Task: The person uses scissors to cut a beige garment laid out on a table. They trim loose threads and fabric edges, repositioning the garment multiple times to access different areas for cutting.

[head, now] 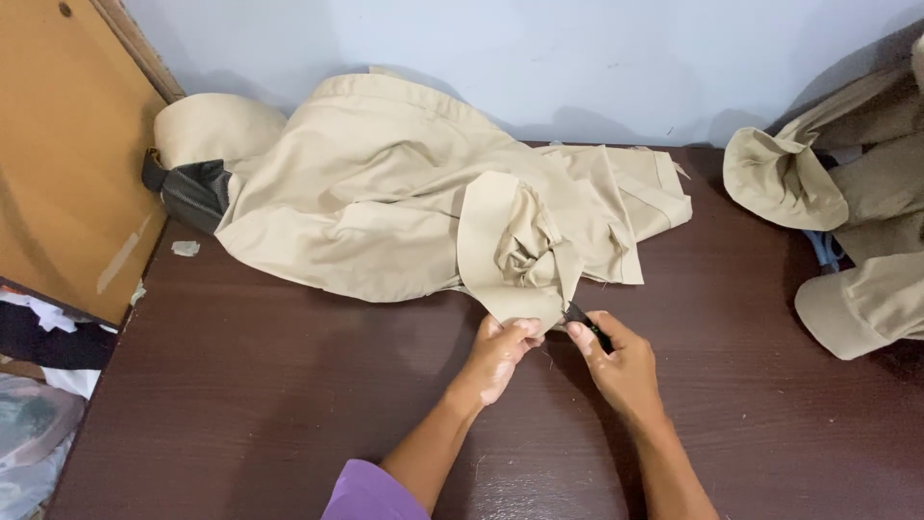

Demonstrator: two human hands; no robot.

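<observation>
Left hand [502, 349] grip pinching edge of crumpled beige cotton garment [414, 197] at frame centre on dark brown wooden desk [241, 404]; right hand [621, 361] grip pressed on small black tool [585, 322] beside it

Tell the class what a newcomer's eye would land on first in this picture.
A big rumpled beige garment sprawls across the dark wooden table by the wall. At its near edge the left hand pinches the cloth while the right hand holds a small black tool. More beige garments are heaped at the right.

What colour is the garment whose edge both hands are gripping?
Plain beige, no pattern: the garment shows best in the head view, the only one.
</observation>
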